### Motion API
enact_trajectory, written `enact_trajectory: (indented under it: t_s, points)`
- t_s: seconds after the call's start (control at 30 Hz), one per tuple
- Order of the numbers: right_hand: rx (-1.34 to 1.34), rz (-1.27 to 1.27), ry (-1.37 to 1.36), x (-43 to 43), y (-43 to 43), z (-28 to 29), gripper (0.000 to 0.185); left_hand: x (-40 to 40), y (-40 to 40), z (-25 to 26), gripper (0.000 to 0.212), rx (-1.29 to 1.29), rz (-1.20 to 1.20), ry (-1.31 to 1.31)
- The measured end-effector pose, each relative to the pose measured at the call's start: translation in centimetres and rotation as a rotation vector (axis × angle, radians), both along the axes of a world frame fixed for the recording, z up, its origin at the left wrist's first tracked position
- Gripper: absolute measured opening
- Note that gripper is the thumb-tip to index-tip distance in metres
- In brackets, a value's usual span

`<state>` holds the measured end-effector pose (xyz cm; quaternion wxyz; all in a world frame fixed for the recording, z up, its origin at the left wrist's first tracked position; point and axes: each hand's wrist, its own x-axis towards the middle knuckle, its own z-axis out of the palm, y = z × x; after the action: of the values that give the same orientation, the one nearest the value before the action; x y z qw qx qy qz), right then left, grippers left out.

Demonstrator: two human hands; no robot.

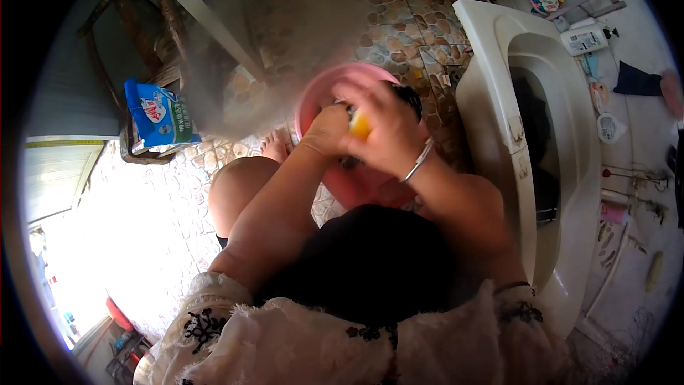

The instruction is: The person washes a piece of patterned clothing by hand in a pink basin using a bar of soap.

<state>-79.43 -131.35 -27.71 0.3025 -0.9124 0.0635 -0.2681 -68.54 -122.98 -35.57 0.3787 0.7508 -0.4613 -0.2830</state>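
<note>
Over a pink plastic basin [306, 97] on the floor, my two hands meet close together. My right hand [387, 131], with a silver bangle at its wrist, is blurred and curls around a small yellow object [360, 125], too smeared to name. Beside it my left hand [328, 127] is closed on a dark item [350, 162], which shows in small patches around the fingers. Black material [409, 99] hangs at the basin's right rim. The hands and forearms hide much of the basin's inside.
A white bathtub [526, 139] with dark cloth [531, 112] inside stands at the right. Along its wall side are a white pump bottle [585, 38] and a hanging brush. A blue detergent bag [157, 115] rests on a wooden chair [131, 152] at left. Pebble-patterned tiles [427, 24] cover the floor.
</note>
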Motion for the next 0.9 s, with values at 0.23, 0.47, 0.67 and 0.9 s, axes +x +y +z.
enact_trajectory:
  t_s: [0.23,0.47,0.67,0.9]
  points:
    - [-0.013,-0.106,-0.011,0.6,-2.9,-2.1,0.034,0.0,0.5,1.3,0.026,0.013,-0.094,-0.134]
    - [0.276,-0.397,0.130,0.2,-4.1,-4.2,0.036,0.6,0.2,1.8,0.026,-0.039,-0.264,-0.213]
    - [-0.071,0.058,0.015,0.4,0.5,-1.4,0.039,1.9,1.5,-1.8,0.032,-0.019,-0.217,-0.173]
    - [0.965,-0.219,0.165,0.5,-6.9,-7.8,0.035,0.7,0.2,2.9,0.026,0.005,-0.294,-0.281]
